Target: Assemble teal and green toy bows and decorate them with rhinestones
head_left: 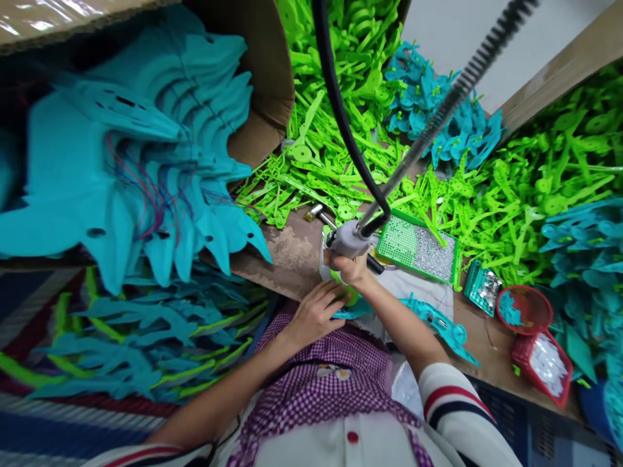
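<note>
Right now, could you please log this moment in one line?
right hand: grips corded screwdriver | left hand: on teal-green plastic part | nearby: green perforated tray, red bowl

right hand (352, 268) partly hidden by grey tool (349, 239), coil (460, 94) blurred, cardboard box (270, 84) cropped

Turquoise shells (97, 123) in the carton (267, 84): plastic, smooth, satin, soft highlights. Carton: brown cardboard, matt, ragged edge; glossy clear film on its top flap. Lime parts (302, 153): smooth plastic, slight sheen. Turquoise panel (438, 321): smooth plastic too. Driver (351, 239): grey body, smooth, material unclear. Coil spring (438, 120): metal-looking, ridged. Cable (335, 91): black, smooth, light sheen. Green tray (458, 263): plastic, perforated; small bright metal pieces (435, 253) in it. Bench (294, 250): brown, matt, scuffed and rough-looking. White sheet (438, 295): matt, creased, cloth or paper, can't tell. Red bowl (546, 305): plastic, glossy. Apron (311, 363): checked woven cloth, matt, wrinkled.
</note>
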{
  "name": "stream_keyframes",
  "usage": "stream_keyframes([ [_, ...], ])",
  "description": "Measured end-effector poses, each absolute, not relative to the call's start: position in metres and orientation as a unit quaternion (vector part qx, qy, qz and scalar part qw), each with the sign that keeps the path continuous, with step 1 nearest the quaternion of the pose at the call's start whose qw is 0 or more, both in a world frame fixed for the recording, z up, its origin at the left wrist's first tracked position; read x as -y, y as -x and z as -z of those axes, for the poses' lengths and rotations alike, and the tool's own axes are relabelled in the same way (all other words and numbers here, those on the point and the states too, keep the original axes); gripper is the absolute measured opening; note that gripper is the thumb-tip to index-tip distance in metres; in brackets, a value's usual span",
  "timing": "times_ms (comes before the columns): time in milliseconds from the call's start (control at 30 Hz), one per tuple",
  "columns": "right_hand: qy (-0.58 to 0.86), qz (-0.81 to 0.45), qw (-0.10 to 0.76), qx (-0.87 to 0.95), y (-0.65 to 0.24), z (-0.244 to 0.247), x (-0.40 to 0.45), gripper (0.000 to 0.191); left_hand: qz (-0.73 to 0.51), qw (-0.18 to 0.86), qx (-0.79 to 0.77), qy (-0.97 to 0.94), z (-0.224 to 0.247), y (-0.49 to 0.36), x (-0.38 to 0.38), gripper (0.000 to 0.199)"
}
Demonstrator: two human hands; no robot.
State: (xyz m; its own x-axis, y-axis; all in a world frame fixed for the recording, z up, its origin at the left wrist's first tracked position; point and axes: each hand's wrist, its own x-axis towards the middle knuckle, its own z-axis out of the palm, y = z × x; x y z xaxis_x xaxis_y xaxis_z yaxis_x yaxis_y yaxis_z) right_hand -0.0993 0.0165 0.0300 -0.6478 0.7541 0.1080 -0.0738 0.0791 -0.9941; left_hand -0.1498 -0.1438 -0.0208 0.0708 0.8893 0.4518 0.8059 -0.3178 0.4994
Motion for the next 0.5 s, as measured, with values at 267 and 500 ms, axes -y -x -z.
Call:
stream_keyframes([
  [267, 0.192, -0.565, 0.330, 0.731, 0.116, -0.044, -0.019, 0.044, -0.351, 0.070, -0.578, -0.734, 0.028, 0.149, 0.145, 0.039],
  [500, 0.202, -0.524, 0.355, 0.748, 0.113, -0.043, -0.009, 0.049, -0.350, 0.068, -0.589, -0.726, 0.033, 0.149, 0.148, 0.039],
])
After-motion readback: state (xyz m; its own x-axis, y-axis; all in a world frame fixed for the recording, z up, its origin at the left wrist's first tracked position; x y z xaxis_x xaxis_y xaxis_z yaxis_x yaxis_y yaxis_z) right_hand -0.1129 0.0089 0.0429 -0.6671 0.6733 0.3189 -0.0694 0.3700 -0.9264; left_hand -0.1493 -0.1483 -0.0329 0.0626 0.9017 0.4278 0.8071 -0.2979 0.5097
